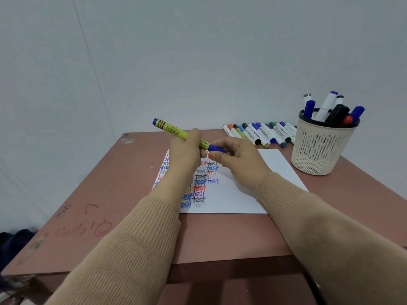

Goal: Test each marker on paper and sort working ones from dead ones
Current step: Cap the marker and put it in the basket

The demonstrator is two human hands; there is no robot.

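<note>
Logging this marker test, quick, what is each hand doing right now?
Left hand: grips the yellow marker by its barrel.
Right hand: pinches the blue cap at the marker's end.

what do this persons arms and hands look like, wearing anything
Both arms wear long tan ribbed-knit sleeves, the left sleeve and right sleeve each ending in a ribbed cuff at the wrist. The left hand and right hand are bare, no gloves. The right thumbnail is painted orange.
</note>
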